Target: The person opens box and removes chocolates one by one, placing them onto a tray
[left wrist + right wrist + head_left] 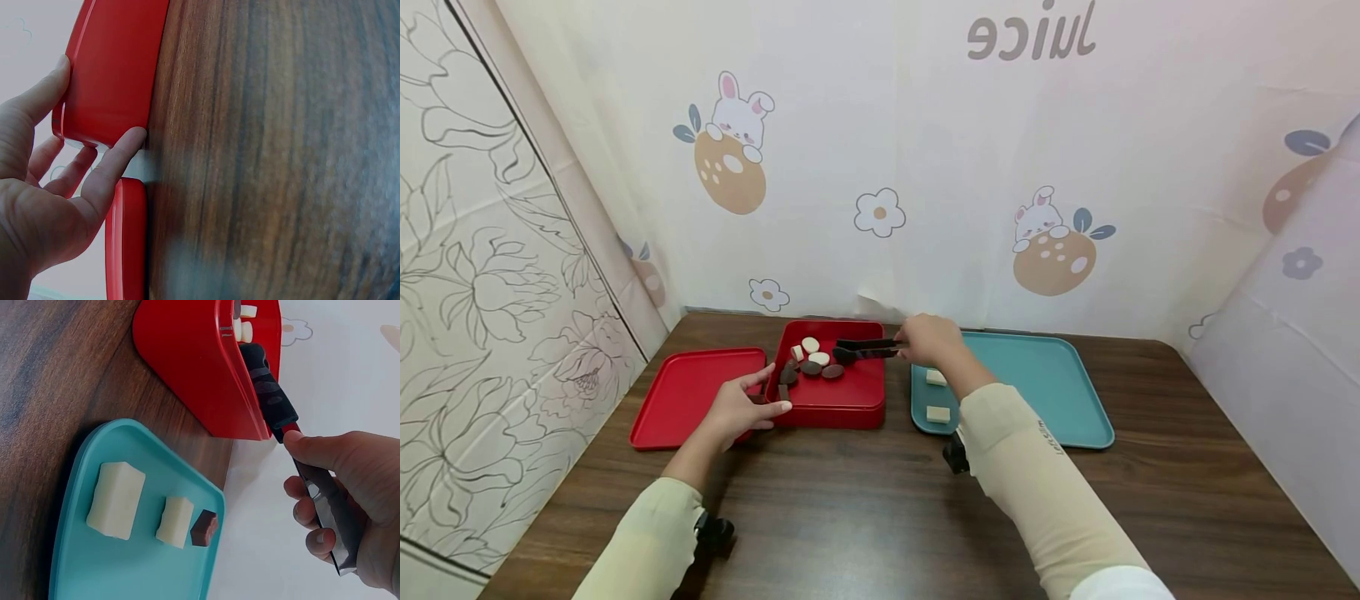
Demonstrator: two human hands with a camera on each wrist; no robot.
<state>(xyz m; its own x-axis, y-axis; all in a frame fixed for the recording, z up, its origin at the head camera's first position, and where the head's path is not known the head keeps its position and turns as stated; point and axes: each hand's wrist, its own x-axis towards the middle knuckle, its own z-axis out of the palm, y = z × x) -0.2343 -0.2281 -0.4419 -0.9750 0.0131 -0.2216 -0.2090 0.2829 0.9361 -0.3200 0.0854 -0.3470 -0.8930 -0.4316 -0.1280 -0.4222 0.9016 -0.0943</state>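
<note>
The fingers of the right hand (931,337) are bent around the handle of the tongs (859,352) and grasp it, with the thumb laid along the metal. The fingers of the left hand (737,408) are spread and nearly straight; they touch the near left corner of the red box (827,419), the thumb at its front rim and the others along its left side.

The tongs reach over the right wall of this box, and their black heads are inside it, just beside the white oval pieces (818,359). Whether something is between the heads, one cannot tell. Near to the white ones lie several dark brown pieces (811,367), which are gathered in the left part of the box.

To the right, partly under the right forearm, is the teal tray (1037,375). It bears two cream blocks (937,414) and one small brown block (204,528), which the right wrist view shows. To the left of the box lies the flat red tray (688,400). All stand on the wooden table (850,500), before a cloth (880,267) printed with rabbits and flowers.
</note>
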